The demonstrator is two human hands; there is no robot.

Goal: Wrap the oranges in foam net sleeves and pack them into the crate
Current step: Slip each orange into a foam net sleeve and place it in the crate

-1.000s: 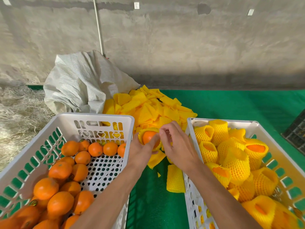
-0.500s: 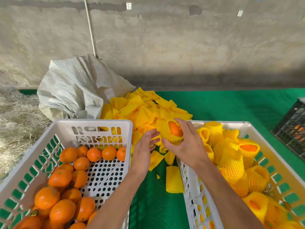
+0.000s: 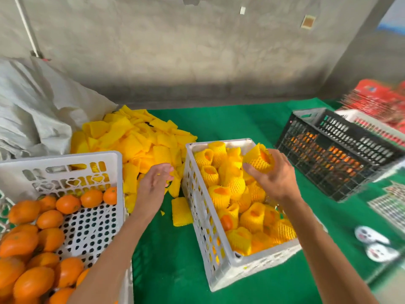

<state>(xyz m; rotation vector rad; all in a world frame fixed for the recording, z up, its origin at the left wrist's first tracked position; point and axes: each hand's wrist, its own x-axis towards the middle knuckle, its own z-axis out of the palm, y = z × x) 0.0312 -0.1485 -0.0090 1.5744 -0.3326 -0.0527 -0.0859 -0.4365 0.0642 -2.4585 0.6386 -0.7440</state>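
My right hand (image 3: 275, 177) grips a wrapped orange (image 3: 259, 159) in a yellow foam net sleeve, held above the far right part of the white packing crate (image 3: 221, 255). That crate holds several sleeved oranges (image 3: 232, 189). My left hand (image 3: 154, 183) hovers with fingers apart and nothing in it, between the two crates, over the edge of the pile of yellow foam sleeves (image 3: 135, 137). At the left, a second white crate (image 3: 65, 159) holds several bare oranges (image 3: 50, 218).
A loose foam sleeve (image 3: 181, 211) lies on the green table cover (image 3: 175, 260). A grey sack (image 3: 32, 110) sits at the back left. A black crate (image 3: 335, 150) with oranges stands at the right, red boxes (image 3: 377, 99) behind it, two white round items (image 3: 372, 242) near the right edge.
My right hand carried the wrapped orange rightward, from between the crates to over the packing crate. My left hand let go and stayed by the sleeve pile. The view swung right.
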